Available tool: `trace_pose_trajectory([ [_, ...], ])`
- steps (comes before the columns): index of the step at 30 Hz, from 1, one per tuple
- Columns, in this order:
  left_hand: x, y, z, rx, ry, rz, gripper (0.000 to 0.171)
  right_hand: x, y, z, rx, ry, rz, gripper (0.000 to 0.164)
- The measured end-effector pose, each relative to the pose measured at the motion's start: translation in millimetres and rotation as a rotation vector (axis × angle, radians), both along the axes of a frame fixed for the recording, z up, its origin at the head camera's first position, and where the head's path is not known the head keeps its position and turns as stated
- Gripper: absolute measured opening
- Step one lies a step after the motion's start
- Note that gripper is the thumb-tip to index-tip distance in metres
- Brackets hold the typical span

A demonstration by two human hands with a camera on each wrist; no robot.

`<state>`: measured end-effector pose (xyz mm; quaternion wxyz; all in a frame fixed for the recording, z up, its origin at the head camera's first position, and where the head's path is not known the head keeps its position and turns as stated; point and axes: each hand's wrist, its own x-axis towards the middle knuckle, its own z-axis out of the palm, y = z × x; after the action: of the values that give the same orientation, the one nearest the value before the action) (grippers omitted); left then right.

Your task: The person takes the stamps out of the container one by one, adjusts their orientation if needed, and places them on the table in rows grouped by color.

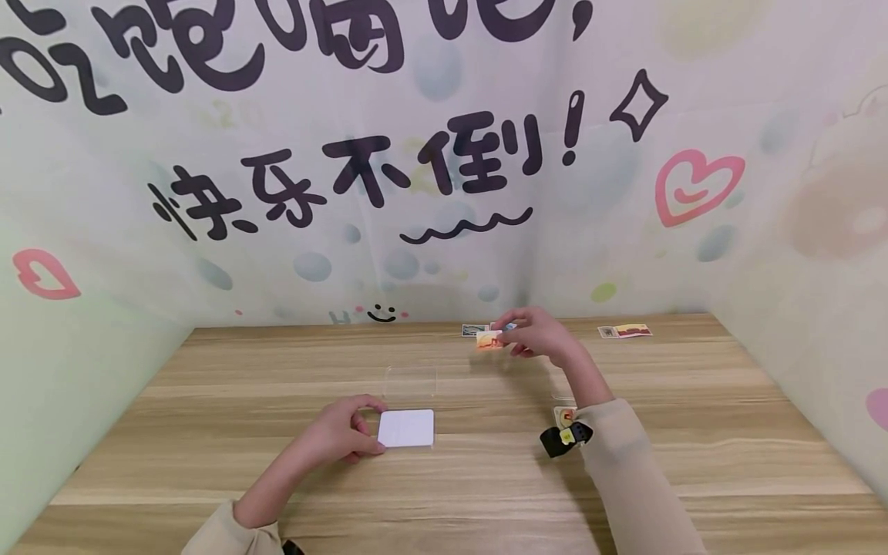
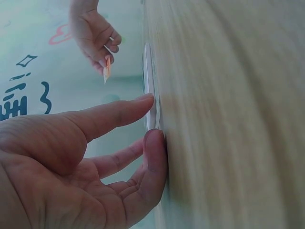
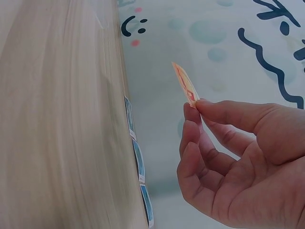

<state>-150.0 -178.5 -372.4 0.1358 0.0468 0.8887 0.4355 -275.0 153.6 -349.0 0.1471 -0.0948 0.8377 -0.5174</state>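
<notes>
My right hand (image 1: 539, 336) is raised above the far part of the table, pinching a small orange-and-white stamp (image 3: 185, 83) between thumb and fingertip. Below and behind it, a row of bluish stamps (image 3: 138, 160) lies along the table's back edge. On the near side, my left hand (image 1: 340, 428) grips the left edge of a flat white rectangle (image 1: 406, 428), with the thumb at its near corner and a finger at its far corner. That white piece lies low over the wooden table, seen edge-on in the left wrist view.
A clear plastic sheet or case (image 1: 411, 381) lies just behind the white rectangle. Red-and-yellow stamps (image 1: 626, 331) lie at the back right. Another printed piece (image 1: 565, 417) is partly hidden under the right wrist's black strap (image 1: 565, 440). A printed cloth wall (image 1: 444, 270) bounds the back.
</notes>
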Motion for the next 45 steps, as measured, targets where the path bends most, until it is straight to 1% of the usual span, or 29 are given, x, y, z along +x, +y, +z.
trace_pose_trajectory([
  [7, -0.1, -0.9, 2.0, 0.003, 0.002, 0.003, 0.052, -1.7, 0.4, 1.9, -0.005, -0.003, -0.004, 0.024],
  [14, -0.1, -4.8, -0.3, 0.038, 0.015, -0.053, 0.05, -0.4, 0.6, 0.9, -0.009, -0.021, -0.018, 0.023],
  [17, -0.1, -5.2, -2.1, 0.042, 0.015, -0.057, 0.05, -0.6, 2.3, -2.6, -0.012, -0.014, -0.024, 0.024],
  [21, -0.2, -5.1, -3.5, 0.046, 0.013, -0.053, 0.051, -0.6, 4.8, -5.5, -0.006, -0.004, -0.044, 0.027],
  [29, -0.7, -3.9, -1.7, 0.034, 0.013, -0.044, 0.05, -0.4, 7.7, -4.5, -0.005, -0.01, -0.077, 0.028],
  [35, -0.8, -2.6, -1.0, 0.026, 0.007, -0.026, 0.05, -0.1, 8.9, -2.6, -0.016, -0.007, -0.08, 0.027],
  [45, 0.2, -3.1, -1.4, 0.034, 0.009, -0.031, 0.051, 1.5, 15.6, 0.8, 0.004, 0.008, -0.076, 0.027],
])
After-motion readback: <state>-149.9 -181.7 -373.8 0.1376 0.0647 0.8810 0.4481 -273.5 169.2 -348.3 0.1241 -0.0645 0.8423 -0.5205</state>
